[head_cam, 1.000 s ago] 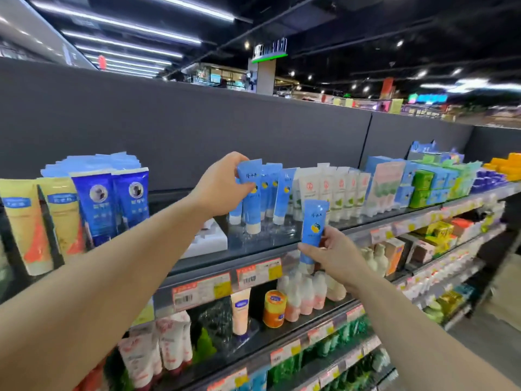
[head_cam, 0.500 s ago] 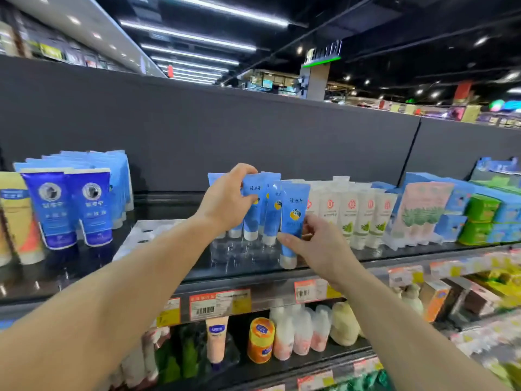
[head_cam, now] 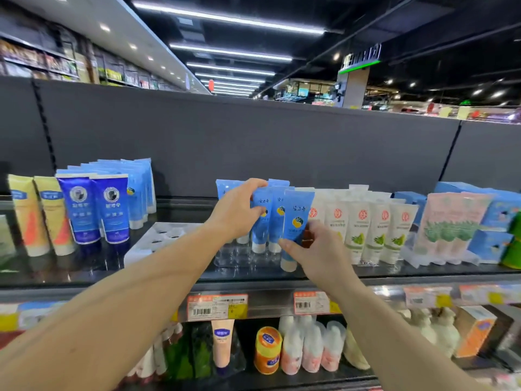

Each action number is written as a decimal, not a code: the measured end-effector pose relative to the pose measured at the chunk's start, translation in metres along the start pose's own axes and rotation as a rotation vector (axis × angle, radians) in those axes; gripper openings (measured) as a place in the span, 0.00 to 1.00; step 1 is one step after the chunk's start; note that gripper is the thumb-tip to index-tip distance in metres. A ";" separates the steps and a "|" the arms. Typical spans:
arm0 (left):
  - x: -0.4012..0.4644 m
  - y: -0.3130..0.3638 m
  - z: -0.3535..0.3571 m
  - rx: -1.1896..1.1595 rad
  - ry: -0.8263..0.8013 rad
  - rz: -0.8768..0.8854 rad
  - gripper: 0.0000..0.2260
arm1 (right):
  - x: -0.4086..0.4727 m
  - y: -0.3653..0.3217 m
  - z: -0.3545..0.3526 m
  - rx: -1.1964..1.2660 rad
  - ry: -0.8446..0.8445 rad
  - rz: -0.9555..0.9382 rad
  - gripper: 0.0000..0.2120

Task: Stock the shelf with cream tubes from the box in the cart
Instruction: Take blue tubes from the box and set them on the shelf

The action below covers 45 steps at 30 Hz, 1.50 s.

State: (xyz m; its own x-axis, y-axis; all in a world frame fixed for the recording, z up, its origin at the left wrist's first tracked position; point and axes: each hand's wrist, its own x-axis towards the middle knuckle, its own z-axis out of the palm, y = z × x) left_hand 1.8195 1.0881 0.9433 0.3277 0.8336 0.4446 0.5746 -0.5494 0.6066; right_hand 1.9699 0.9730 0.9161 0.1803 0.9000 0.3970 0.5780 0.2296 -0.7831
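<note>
Light blue cream tubes with white caps stand cap-down in a clear holder (head_cam: 239, 256) on the top shelf (head_cam: 253, 275). My left hand (head_cam: 236, 213) grips the upper part of one standing tube (head_cam: 260, 218) in that row. My right hand (head_cam: 315, 249) holds another blue tube (head_cam: 296, 221) upright at the row's right end, its cap low at the front of the holder. Whether the cap touches the shelf I cannot tell. The box and the cart are out of view.
White tubes with green print (head_cam: 375, 230) stand right of the blue row, then pink packs (head_cam: 448, 224) and blue boxes (head_cam: 490, 244). A white moulded tray (head_cam: 158, 238), dark blue tubes (head_cam: 95, 210) and yellow tubes (head_cam: 31, 215) stand at left. Lower shelves hold bottles and jars.
My right hand has brought its blue tube up from below the shelf edge to the right end of the row. My left hand stays on the standing tubes. The view turned right.
</note>
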 end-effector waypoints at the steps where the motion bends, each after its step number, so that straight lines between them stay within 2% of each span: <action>1: 0.000 0.000 -0.001 0.013 0.001 0.003 0.23 | 0.001 0.001 0.000 0.001 0.004 -0.001 0.08; 12: -0.001 -0.003 -0.009 0.037 -0.001 0.007 0.26 | 0.013 0.002 0.017 0.015 -0.008 -0.015 0.11; 14: -0.007 -0.002 -0.017 0.045 0.049 0.019 0.22 | 0.016 -0.001 0.021 0.028 -0.014 -0.022 0.12; 17: -0.019 0.006 -0.034 -0.055 0.215 0.033 0.10 | 0.021 -0.008 0.029 0.047 -0.047 -0.024 0.11; 18: -0.022 0.009 -0.041 -0.142 0.224 0.018 0.12 | 0.022 -0.010 0.033 0.070 -0.068 -0.026 0.11; 20: -0.028 0.014 -0.054 -0.268 0.103 -0.017 0.15 | 0.024 -0.013 0.043 0.159 -0.102 -0.032 0.12; 22: -0.032 0.014 -0.062 -0.238 -0.025 -0.001 0.09 | 0.026 -0.017 0.052 0.172 -0.125 -0.033 0.12; 25: -0.031 0.005 -0.066 -0.149 -0.018 0.006 0.05 | 0.029 -0.018 0.060 0.095 -0.163 -0.037 0.12; 29: -0.025 -0.010 -0.069 -0.121 0.076 -0.025 0.04 | 0.027 -0.006 0.060 -0.290 -0.155 -0.040 0.20; 33: -0.019 -0.022 -0.061 -0.104 0.157 -0.044 0.05 | 0.016 0.002 0.058 -0.515 -0.199 -0.082 0.17; 41: -0.013 -0.024 -0.046 -0.118 0.157 -0.060 0.08 | 0.010 0.004 0.058 -0.603 -0.254 -0.117 0.16; 45: -0.012 -0.021 -0.045 -0.110 0.143 -0.053 0.06 | 0.008 0.005 0.058 -0.633 -0.247 -0.141 0.17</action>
State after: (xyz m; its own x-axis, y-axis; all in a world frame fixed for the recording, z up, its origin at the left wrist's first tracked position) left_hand 1.7699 1.0875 0.9545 0.1847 0.8490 0.4950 0.5005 -0.5147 0.6961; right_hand 1.9282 1.0029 0.8881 -0.0743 0.9526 0.2949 0.9492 0.1582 -0.2720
